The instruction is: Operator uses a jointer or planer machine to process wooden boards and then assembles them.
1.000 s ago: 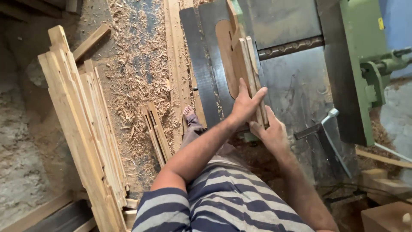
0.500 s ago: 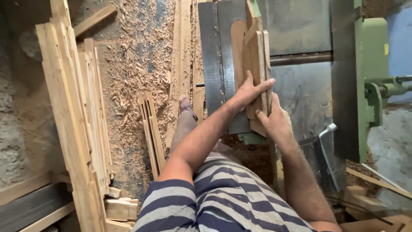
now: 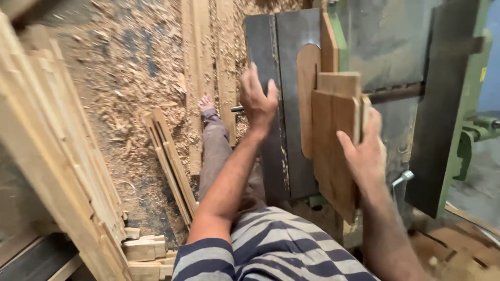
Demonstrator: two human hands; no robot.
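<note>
Wooden boards (image 3: 333, 145): stacked upright on the machine desk (image 3: 291, 62), clasped by right hand (image 3: 364, 151) to keep edges flush. Left hand (image 3: 257, 99): spread, empty, left of boards.

The left hand (image 3: 256, 99) has lifted off the wooden boards (image 3: 333, 140), apparently hanging free.

Motion blurs the stacked wooden slats (image 3: 57, 156) at the left edge, and the right hand (image 3: 364, 151) hides part of the board (image 3: 333, 151).
</note>
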